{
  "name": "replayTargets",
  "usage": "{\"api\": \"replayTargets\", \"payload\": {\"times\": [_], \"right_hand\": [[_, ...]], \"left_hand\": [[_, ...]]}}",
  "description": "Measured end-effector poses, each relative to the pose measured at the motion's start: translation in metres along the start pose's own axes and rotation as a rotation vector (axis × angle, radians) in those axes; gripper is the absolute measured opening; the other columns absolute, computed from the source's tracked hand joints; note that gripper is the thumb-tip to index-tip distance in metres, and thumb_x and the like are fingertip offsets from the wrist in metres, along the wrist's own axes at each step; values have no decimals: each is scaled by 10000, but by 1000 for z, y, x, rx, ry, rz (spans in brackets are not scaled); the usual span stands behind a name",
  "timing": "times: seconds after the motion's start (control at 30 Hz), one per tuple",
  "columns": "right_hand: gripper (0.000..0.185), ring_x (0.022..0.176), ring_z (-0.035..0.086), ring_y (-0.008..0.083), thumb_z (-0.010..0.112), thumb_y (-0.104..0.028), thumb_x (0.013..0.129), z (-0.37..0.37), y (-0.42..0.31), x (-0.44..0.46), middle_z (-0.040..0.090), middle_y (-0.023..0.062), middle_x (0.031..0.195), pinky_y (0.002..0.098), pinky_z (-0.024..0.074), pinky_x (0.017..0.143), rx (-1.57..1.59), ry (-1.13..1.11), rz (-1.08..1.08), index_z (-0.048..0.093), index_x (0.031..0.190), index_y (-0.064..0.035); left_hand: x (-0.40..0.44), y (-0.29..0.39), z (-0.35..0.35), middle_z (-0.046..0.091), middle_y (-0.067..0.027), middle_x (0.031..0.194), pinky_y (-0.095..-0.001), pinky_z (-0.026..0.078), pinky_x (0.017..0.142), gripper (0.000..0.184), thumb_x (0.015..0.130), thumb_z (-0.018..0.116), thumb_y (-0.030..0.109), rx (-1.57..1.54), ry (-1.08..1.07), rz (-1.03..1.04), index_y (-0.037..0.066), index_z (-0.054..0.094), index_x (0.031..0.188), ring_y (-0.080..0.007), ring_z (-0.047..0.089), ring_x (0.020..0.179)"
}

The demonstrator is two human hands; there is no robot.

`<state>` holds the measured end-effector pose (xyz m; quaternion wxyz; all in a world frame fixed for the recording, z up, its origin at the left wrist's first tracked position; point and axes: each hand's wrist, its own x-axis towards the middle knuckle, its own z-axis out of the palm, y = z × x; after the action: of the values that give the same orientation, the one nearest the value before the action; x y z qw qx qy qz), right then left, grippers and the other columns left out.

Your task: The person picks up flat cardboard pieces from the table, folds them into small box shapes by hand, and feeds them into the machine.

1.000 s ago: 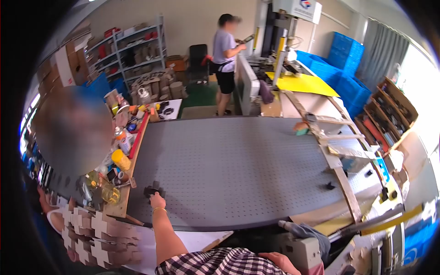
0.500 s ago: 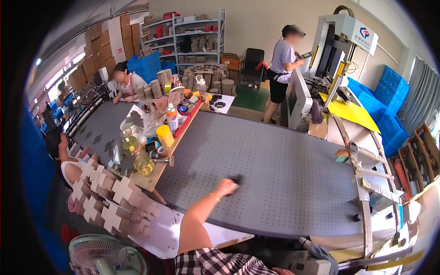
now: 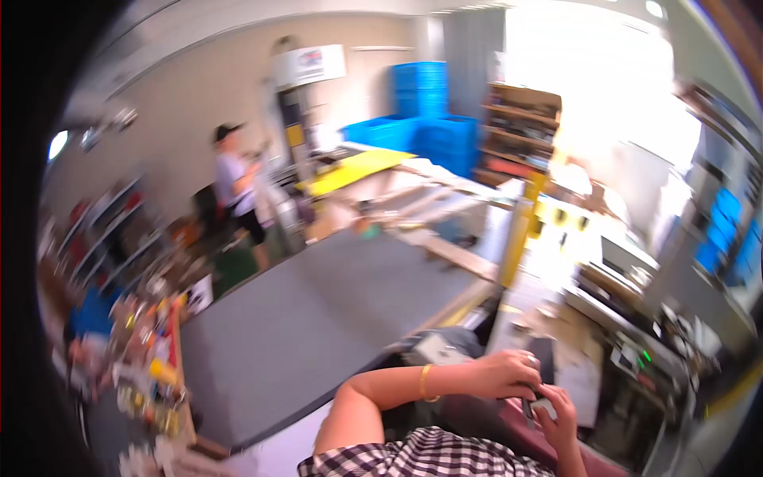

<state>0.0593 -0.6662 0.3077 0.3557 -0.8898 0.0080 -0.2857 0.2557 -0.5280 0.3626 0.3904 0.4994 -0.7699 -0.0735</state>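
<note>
My left hand (image 3: 502,374), with a yellow bracelet at the wrist, reaches across to the right, in front of my body. Its fingers are bent and closed around the top of a small dark piece with a pale patch (image 3: 543,409). Just beside it, my right hand (image 3: 561,415) comes up from below and pinches the same piece. Motion blur and the fingers hide what exactly this piece is. To the left of both hands lies the grey perforated table (image 3: 318,318), its holes smeared out.
A yellow post (image 3: 520,230) rises beyond the hands. Right of it stand a bench (image 3: 584,358) and machinery (image 3: 691,302). Yellow sheet (image 3: 358,171), blue crates (image 3: 421,131) and a wooden shelf (image 3: 520,135) lie farther back. A co-worker (image 3: 236,179) stands at the far machine.
My view has swung right. My left hand has left the perforated table, where it held something dark and blurred, and now meets my right hand around a small piece.
</note>
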Motion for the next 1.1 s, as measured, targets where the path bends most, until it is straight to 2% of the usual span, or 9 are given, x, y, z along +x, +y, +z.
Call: {"api": "replayTargets", "payload": {"times": [0.27,0.43,0.67,0.8,0.83,0.9,0.97,1.03,1.1], "right_hand": [[484,1090,603,286,703,-163,873,-92,48,-54,637,134,1189,367,449,968,224,186,212,555,1318,-42],[601,1103,558,255,765,-246,817,-134,94,-39,655,79,1156,363,448,966,91,303,241,538,1342,-62],[652,1020,588,258,778,-299,786,-204,175,10,658,60,1091,401,433,940,-335,262,26,528,1343,-71],[594,971,607,204,748,-183,832,-257,265,62,670,68,1006,368,451,920,-101,198,200,509,1357,-43],[539,914,619,147,718,-148,871,-268,296,79,674,64,982,323,479,873,254,152,369,505,1350,-25],[546,880,641,123,742,-203,873,-293,346,110,701,97,990,270,519,774,345,216,417,509,1328,-14],[627,883,647,134,772,-213,845,-318,356,134,709,85,963,270,519,795,332,334,310,478,1364,-20],[669,912,648,141,785,-234,831,-339,332,152,713,77,975,269,512,829,-68,315,202,466,1378,-19],[618,963,643,167,758,-221,854,-344,330,158,706,82,999,295,501,864,-248,305,117,476,1368,-29]], "left_hand": [[121,-10,52,646,-88,965,-368,486,821,118,847,731,137,-189,-335,-5,72,701,941,-271,617,908],[159,-75,91,620,-103,1067,-410,461,894,315,732,830,195,-80,-335,-11,107,702,1007,-304,575,1009],[237,-134,113,641,-94,1060,-407,479,899,463,682,841,139,24,-25,98,87,664,1106,-293,568,1035],[310,-209,126,610,-67,1234,-329,493,860,450,749,797,56,-354,5,-234,63,604,1156,-171,578,1057],[333,-247,129,619,-85,1221,-324,513,829,474,782,772,48,-402,-44,-275,65,572,1211,-157,611,1015],[382,-266,128,670,-63,984,-275,523,757,569,816,750,37,-734,92,-316,51,485,1320,-112,634,872],[420,-281,114,676,-73,945,-305,534,769,669,778,792,71,-506,104,-238,58,463,1361,-133,632,847],[442,-285,103,685,-95,975,-345,526,832,746,742,820,120,6,112,-14,57,446,1384,-204,641,901],[449,-285,98,689,-101,1000,-350,517,866,770,748,822,140,7,89,2,50,425,1401,-215,650,931]]}}
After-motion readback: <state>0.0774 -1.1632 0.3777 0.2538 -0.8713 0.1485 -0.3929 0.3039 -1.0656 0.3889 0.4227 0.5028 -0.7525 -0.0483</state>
